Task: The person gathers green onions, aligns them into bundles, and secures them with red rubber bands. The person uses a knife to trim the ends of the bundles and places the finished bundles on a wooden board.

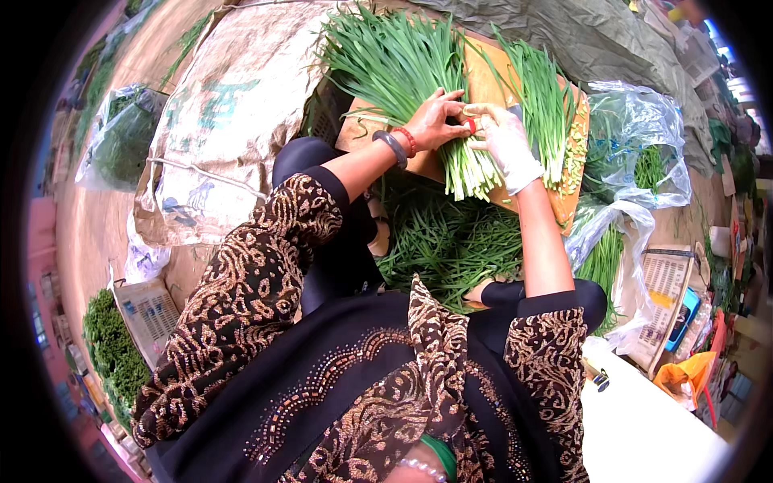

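A thick bundle of garlic chives (410, 66) lies across a wooden board (483, 54), its pale cut ends towards me. My left hand (432, 121), bare and with a red bead bracelet and a dark bangle at the wrist, rests over the bundle's stalks. My right hand (498, 136), in a thin whitish glove, is at the bundle's right side, and its fingers meet those of my left hand near a red band (470, 125). Whether the band goes round the stalks or a finger I cannot tell. A second pile of chives (546, 108) lies to the right, beside trimmed ends (575, 157).
Loose green leaves (453, 241) cover the ground between my feet. Woven sacking (235, 108) stands at left. Plastic bags of greens (634, 145) are at right, near a plastic basket (661, 302) and a white box (646, 416). Dark leafy greens (112, 344) lie at lower left.
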The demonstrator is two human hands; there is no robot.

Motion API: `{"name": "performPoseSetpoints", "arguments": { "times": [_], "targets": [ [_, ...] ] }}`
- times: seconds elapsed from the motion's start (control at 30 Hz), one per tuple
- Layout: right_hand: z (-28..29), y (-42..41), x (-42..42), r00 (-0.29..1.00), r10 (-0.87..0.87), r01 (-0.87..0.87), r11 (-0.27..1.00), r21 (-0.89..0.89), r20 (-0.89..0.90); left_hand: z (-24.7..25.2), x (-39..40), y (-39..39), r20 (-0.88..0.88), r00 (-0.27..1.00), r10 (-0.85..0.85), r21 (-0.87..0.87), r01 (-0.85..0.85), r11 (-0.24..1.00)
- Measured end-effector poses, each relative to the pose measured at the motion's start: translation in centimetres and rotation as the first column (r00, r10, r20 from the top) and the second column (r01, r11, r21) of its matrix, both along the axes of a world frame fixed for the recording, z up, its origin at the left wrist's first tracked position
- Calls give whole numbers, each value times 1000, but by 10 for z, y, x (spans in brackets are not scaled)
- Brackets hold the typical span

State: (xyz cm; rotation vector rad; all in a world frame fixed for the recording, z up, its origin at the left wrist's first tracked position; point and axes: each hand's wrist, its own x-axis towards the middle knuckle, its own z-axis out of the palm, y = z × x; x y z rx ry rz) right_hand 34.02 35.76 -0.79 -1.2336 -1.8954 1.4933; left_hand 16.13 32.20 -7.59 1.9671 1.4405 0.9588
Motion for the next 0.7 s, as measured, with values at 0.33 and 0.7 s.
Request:
{"name": "performPoseSetpoints", "arguments": {
  "times": [0.33,0.7],
  "targets": [
    [-31,5,25,867,-318,88,856,-510,-384,3,-1,1,37,996,-75,20,75,997],
    [-36,-4,24,877,-255,107,930,-353,-406,0,10,3,16,999,30,54,-30,998]
  ]
}}
